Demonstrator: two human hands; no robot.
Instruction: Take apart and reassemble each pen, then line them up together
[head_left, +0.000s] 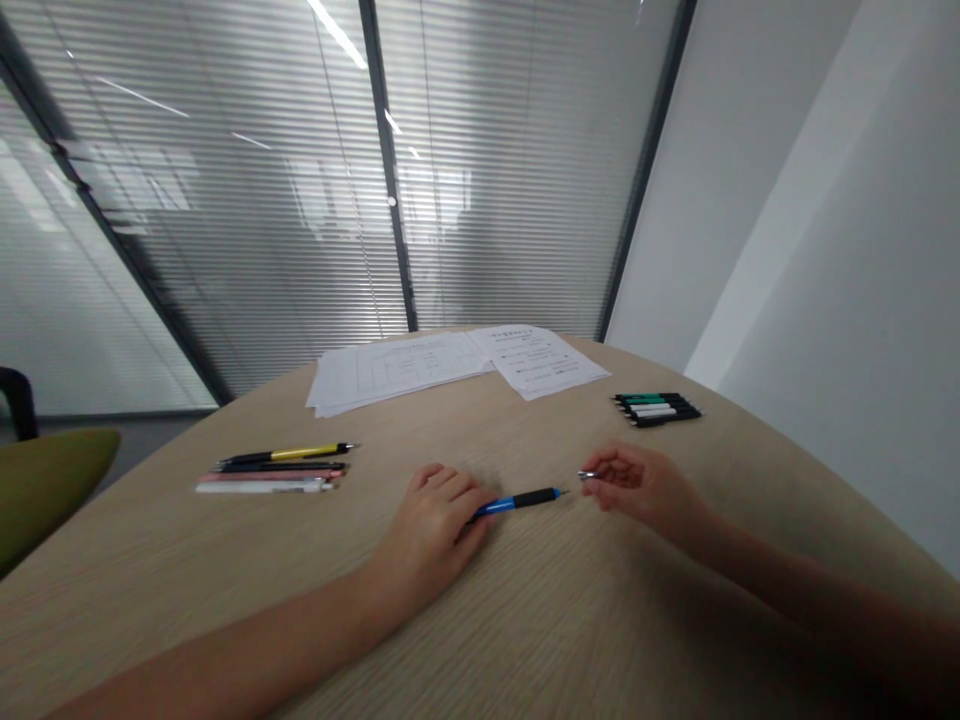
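My left hand (442, 520) is closed around the rear end of a blue pen (517, 502) with a black grip. The pen lies low over the table, and its bare thin point faces right. A short way past that point, my right hand (637, 490) pinches a small silver pen tip (588, 475), a cone-like metal piece, between thumb and fingers. Pen and metal piece are apart, with a small gap between them. The pen's rear end is hidden in my left palm.
Several pens and pencils, a yellow one (300, 453) among them, lie side by side at the left. Several black, green and white pens (656, 408) lie at the right. Printed paper sheets (405, 368) cover the table's (480, 640) far side. A green chair (52, 480) stands left.
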